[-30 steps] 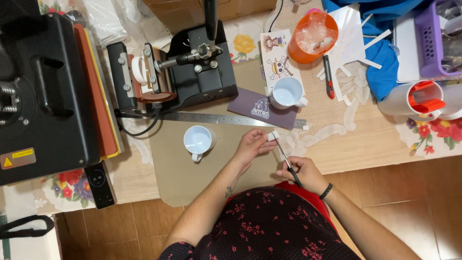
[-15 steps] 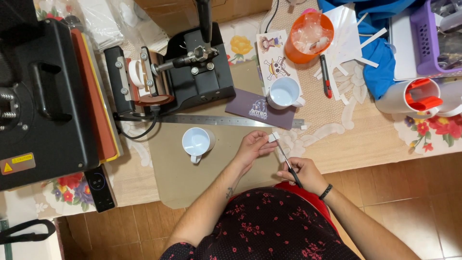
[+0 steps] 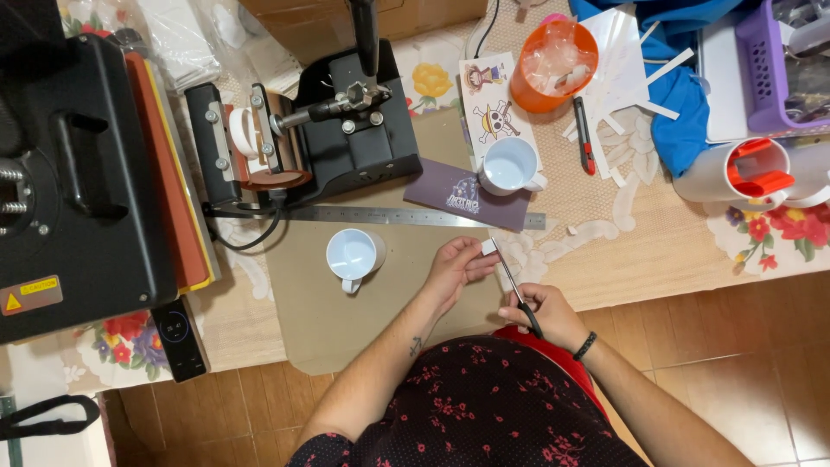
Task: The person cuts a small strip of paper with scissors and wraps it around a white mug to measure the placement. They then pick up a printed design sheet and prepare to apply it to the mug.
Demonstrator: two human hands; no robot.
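**Scissors at a small white strip**

Head view: the left hand [image 3: 456, 270] reaches forward from a bent forearm, fingers curled, pinching a small white strip [image 3: 489, 247] between thumb and fingertips. The strip sits just below the steel ruler [image 3: 389, 216] — near its right end. The right hand [image 3: 546, 313] is closed through the black handles of the scissors [image 3: 512, 287], wrist cocked, blades angled up toward the strip and meeting its lower edge. Left of the hands, below the same ruler, a white mug [image 3: 354, 256] stands on the tan mat [image 3: 311, 303]. Above the ruler sits the black mug press [image 3: 346, 143] — another white mug [image 3: 510, 166] lies to its right.
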